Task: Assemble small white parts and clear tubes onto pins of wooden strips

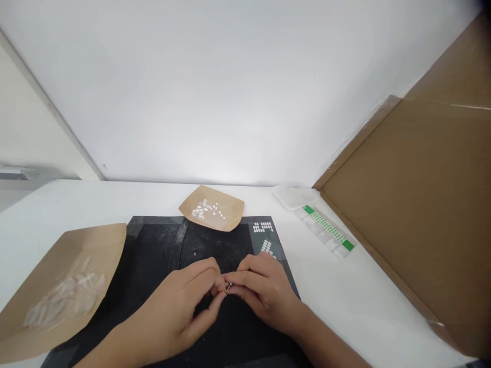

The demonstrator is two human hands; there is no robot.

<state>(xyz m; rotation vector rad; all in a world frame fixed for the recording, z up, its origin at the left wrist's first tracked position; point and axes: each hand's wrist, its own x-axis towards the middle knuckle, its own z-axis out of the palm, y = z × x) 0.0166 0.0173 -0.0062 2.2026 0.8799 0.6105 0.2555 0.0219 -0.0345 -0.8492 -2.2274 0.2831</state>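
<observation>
My left hand (194, 296) and my right hand (264, 286) meet fingertip to fingertip over the black mat (153, 286). Between their pinched fingers is a small shiny metallic piece (229, 287), too small and too covered to name. Thumb and forefinger of each hand are closed on it. Beyond the hands, at the mat's right corner, lie small white oval stickers (263, 227) in rows, with another group (267, 246) just behind my right hand.
A brown paper tray (115, 240) on the left holds clear plastic slips. Another tray (235, 212) at the back holds small white bits. A clear compartment box (326, 240) with a green-and-white strip (329, 227) lies at right, beside a large cardboard panel (414, 204).
</observation>
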